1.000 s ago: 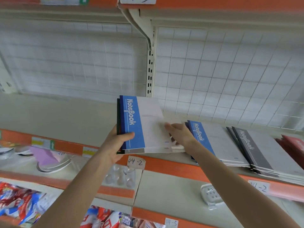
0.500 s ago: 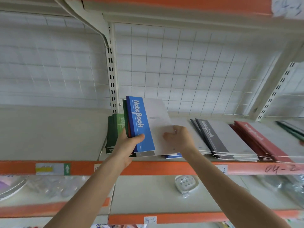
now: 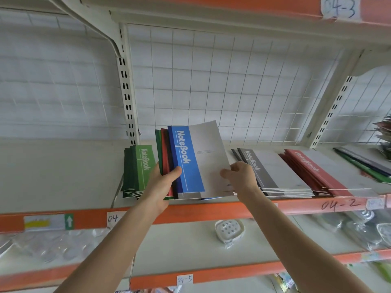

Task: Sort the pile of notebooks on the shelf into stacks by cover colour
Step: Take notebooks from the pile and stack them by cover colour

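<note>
The left grip (image 3: 161, 187) holds the unsorted notebooks (image 3: 165, 149) by their spines, so the right grip (image 3: 241, 176) can pinch the blue notebook (image 3: 187, 161) free.

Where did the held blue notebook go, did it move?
Yes, rightward. The blue notebook overlapped the slotted post earlier; now it is right of it, beside the green stack.

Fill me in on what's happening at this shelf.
A person is sorting notebooks by cover colour. The left hand grips a fanned handful of notebooks above the shelf, with a blue notebook on top. The right hand pinches that blue notebook's lower right corner. Already lying on the shelf are a green stack to the left, a grey stack to the right, and a red stack beyond it.
</note>
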Tool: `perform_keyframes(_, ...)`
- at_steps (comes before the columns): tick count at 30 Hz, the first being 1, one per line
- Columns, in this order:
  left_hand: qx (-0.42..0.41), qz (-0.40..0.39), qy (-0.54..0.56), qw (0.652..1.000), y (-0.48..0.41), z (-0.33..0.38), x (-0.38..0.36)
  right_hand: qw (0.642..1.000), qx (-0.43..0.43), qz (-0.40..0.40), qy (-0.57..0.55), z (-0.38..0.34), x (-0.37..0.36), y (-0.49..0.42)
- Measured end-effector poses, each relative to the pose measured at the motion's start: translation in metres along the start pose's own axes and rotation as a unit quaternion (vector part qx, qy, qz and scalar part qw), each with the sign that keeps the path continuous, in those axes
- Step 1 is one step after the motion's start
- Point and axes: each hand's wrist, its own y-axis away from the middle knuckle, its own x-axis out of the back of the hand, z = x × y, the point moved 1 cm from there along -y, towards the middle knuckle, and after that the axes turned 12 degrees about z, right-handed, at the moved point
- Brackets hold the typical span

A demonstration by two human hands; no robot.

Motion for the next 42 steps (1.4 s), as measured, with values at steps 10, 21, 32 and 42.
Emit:
perform_keyframes(10, -0.006, 0.025, -0.016, 1.0, -0.012, 0.003, 0.039, 0.972, 0.053, 0.102, 0.205, 0.011, 0.02, -0.039)
perform_keyframes(21, -0.002, -0.014, 0.005, 1.0, -0.01, 0.011, 0.035, 0.913, 0.19, 0.045, 0.359, 0.004, 0.014, -0.029)
perform_keyframes(32, 0.003, -0.093, -0.009, 0.996, -0.007, -0.013, -0.059, 0.996, -0.029, -0.002, 0.081, 0.004, 0.057, -0.035)
perform_keyframes(42, 0.047, -0.117, -0.028, 0.992, 0.006, -0.038, -0.113, 0.954, 0.03, 0.111, 0.276, 0.045, 0.155, -0.1)
